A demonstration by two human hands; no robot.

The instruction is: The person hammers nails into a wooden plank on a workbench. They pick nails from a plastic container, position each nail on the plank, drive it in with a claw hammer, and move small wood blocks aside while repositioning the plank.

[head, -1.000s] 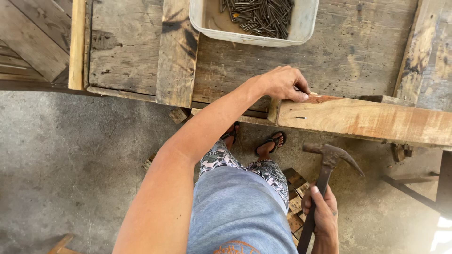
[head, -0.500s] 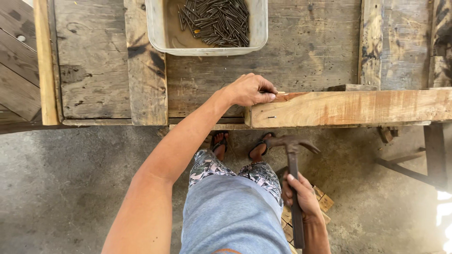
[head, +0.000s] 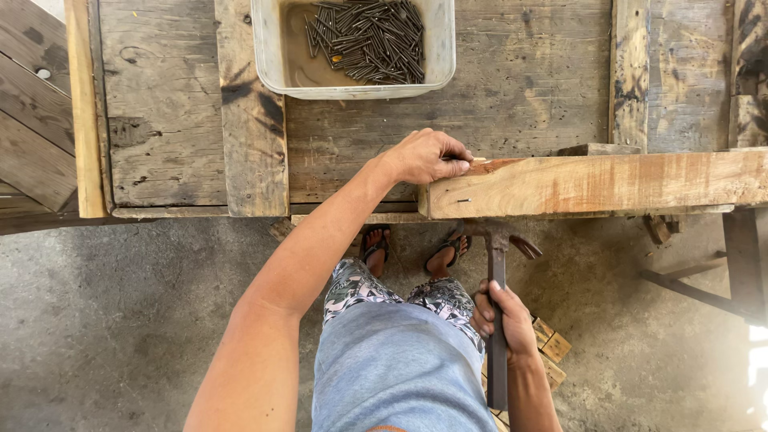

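Landmark: the wooden beam point(head: 608, 182) lying along the near edge of the workbench point(head: 528, 96).

White plastic tub point(head: 352, 84) sits on the bench, beyond the beam's left end and well apart from it. Inside — a loose heap of dark nails point(head: 368, 40) piled toward the tub's right side, bare stained bottom on the left.

Left hand point(head: 428, 156) rests on the beam's left end, fingers curled, tips pinched together on the top face; what they pinch is too small to tell. A small nail point(head: 462, 200) shows in the beam's front face, just below that hand.

Right hand point(head: 504, 320) is below the beam, fist wrapped around the handle of a claw hammer point(head: 496, 304). Hammer head points up, just under the beam's lower edge — touching or not, cannot tell.

Around: a flat plank point(head: 250, 144) is laid across the bench left of the beam, a small wood block point(head: 596, 149) behind it. Sandalled feet point(head: 412, 250) stand on the concrete floor point(head: 104, 320) under the beam's left end. Wood offcuts point(head: 552, 346) lie on the floor by the right wrist. Nothing sits between tub and left hand.
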